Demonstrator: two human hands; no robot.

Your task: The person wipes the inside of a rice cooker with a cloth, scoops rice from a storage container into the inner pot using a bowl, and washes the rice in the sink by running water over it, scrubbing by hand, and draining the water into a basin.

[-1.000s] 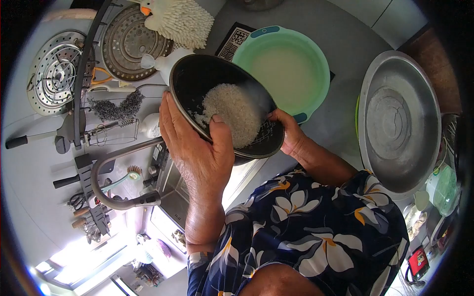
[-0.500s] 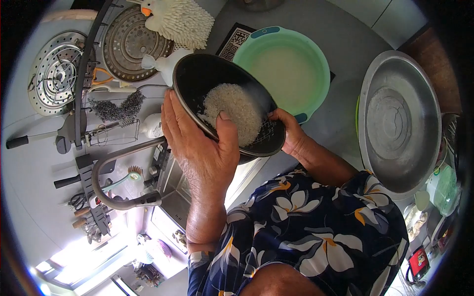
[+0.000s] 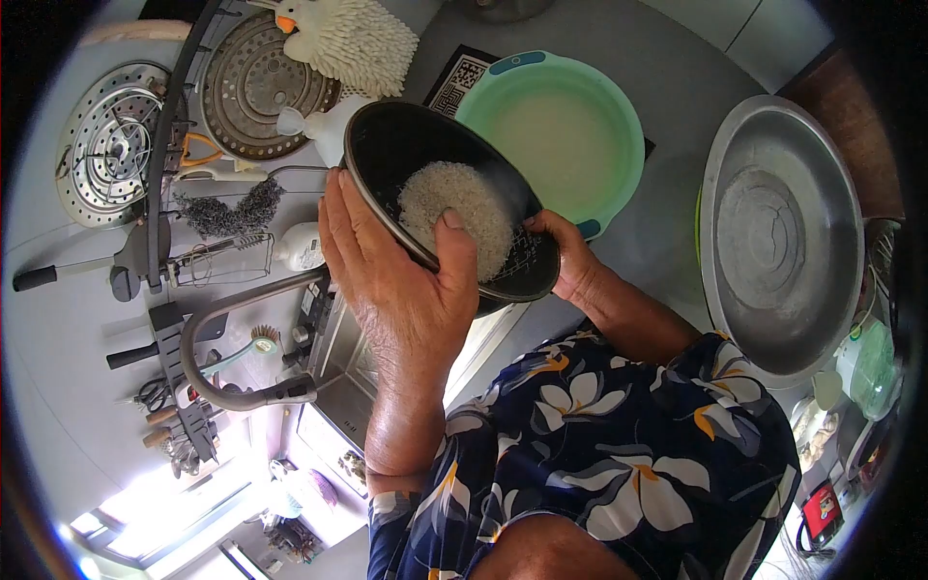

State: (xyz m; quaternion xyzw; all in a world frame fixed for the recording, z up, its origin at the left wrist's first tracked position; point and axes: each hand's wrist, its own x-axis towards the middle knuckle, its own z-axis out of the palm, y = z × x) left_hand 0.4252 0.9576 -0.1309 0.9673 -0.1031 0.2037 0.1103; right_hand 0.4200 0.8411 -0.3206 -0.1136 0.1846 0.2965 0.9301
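Note:
A dark round pot (image 3: 401,145) is held tilted in front of me, with wet white rice (image 3: 449,198) gathered in its lower part. My left hand (image 3: 396,280) grips the near left rim, its fingers along the outside and its thumb over the inside by the rice. On the right, my right hand (image 3: 572,253) clasps the opposite rim with its thumb hooked inside; its other fingers are hidden beneath the pot. Just beyond the pot stands a light green basin (image 3: 623,126) of cloudy whitish liquid, partly covered by the pot's edge.
A large metal basin (image 3: 720,208) stands to the right. At the left are a curved faucet (image 3: 208,319) above the sink (image 3: 343,411), wall-hung utensils, and perforated steamer plates (image 3: 271,87). A patterned dark mat (image 3: 459,82) lies beside the green basin.
My left hand and the pot's near rim have shifted slightly right. The left thumb sits a little higher and further right over the rice. My right hand stays in place.

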